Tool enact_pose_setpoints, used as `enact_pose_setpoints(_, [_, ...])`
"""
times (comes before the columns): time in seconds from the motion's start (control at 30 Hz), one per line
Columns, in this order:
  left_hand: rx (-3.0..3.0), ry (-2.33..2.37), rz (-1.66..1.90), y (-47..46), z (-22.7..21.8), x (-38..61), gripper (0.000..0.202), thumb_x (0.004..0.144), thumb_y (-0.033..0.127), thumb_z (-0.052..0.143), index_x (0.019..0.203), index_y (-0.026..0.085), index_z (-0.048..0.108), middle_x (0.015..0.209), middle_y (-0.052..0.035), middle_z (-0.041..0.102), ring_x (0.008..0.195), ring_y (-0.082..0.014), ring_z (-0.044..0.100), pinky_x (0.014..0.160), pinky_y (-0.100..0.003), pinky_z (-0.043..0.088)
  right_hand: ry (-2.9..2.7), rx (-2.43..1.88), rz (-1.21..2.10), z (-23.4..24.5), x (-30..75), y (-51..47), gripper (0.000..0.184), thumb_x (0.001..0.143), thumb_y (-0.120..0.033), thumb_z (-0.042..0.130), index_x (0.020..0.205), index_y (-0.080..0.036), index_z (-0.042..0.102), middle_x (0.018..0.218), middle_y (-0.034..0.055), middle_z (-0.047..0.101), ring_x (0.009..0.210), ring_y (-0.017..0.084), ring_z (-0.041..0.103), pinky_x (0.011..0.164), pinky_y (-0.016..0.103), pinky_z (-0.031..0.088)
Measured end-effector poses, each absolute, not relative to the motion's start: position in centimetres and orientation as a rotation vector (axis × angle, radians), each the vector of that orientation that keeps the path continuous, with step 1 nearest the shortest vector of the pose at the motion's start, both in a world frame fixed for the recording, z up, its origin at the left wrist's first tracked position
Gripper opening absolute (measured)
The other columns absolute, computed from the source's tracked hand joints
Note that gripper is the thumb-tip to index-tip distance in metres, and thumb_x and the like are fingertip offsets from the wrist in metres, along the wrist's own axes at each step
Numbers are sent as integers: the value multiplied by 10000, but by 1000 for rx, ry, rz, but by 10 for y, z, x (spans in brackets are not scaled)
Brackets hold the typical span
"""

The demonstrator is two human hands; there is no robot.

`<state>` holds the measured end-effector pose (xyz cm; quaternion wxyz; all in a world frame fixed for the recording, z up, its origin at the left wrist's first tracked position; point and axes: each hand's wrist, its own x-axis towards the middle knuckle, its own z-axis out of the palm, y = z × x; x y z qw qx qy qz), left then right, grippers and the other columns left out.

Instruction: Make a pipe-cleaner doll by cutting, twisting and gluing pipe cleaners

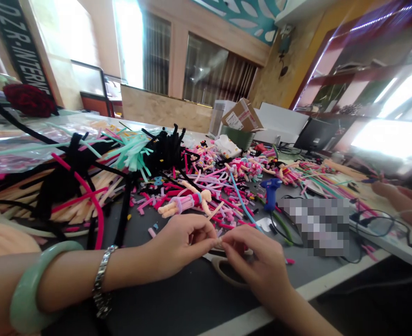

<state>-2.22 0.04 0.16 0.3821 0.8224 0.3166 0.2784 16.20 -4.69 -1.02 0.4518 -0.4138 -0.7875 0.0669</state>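
My left hand (pixel 188 239) and my right hand (pixel 260 259) meet above the dark table, fingertips pinched together. Whatever is between them is too small or hidden to make out. A short beige fuzzy stem (pixel 215 211) shows just behind my left fingers; I cannot tell whether it is held. Under my right hand lie scissors (pixel 226 273), their handle partly covered. Just beyond my left hand rests a small doll (pixel 185 201) of fuzzy stems, with beige limbs and a pink and lilac body.
Cut pink and lilac stem pieces (pixel 150 203) litter the table. Long black, beige and mint stems (pixel 134 151) pile up at left. A blue glue gun (pixel 270 193) stands right of centre, its cable near a white power strip (pixel 391 242). Another person's arm (pixel 401 200) is at right.
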Motion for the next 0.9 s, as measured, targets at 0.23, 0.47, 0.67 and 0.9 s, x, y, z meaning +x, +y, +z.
enact_pose_setpoints(0.23, [2140,799,737,1,-2,-24,244,846,343,540,741,132,602,572,46,431,528,-80,382,493,-195,290,-1959,-998,68,-13,161,-48,95,813,-116,571,790,-194,619,688,5,630,543,101,541,539,217,463])
enact_pose_setpoints(0.47, [2164,794,763,3,-4,-23,254,846,354,541,731,137,604,557,50,427,517,-78,382,487,-193,288,-1968,-998,-11,-16,159,-48,100,824,-113,564,812,-194,621,711,21,643,579,115,578,561,223,490])
enact_pose_setpoints(0.67, [2173,805,765,3,-3,-23,240,842,334,548,720,135,601,555,49,443,518,-76,390,483,-189,287,-1993,-985,-66,-16,158,-48,99,827,-107,564,837,-193,614,728,26,651,615,123,601,573,227,493])
enact_pose_setpoints(0.9, [2168,804,754,2,-3,-23,233,841,323,549,718,133,603,552,50,435,512,-74,383,475,-187,281,-2005,-983,-68,-17,159,-48,114,836,-111,548,858,-204,611,741,25,653,627,125,612,567,223,495])
